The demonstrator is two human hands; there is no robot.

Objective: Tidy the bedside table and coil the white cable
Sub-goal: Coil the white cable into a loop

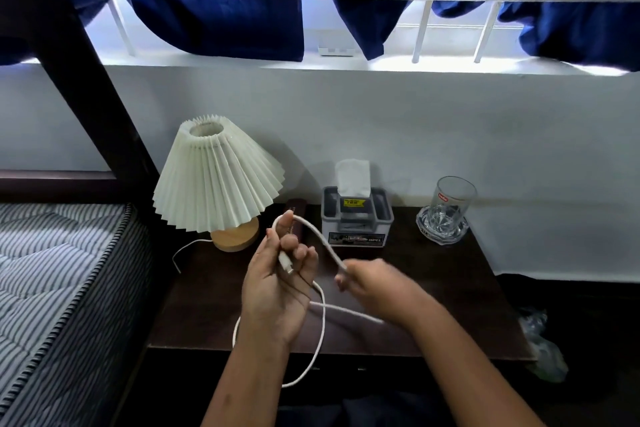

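The white cable [321,329] loops in the air over the dark bedside table [446,291]. My left hand [277,291] is held palm up above the table's front, fingers curled over the cable's plug end. From there the cable arches up and right to my right hand [374,284], which pinches it and looks blurred. A long loop hangs down past the table's front edge between my forearms.
On the table stand a pleated white lamp [216,180] with a wooden base, a grey tissue box [356,218] and a drinking glass [450,208] on a glass coaster. A thin lamp wire [183,251] trails left. A striped mattress [52,284] lies left, crumpled plastic [543,347] right.
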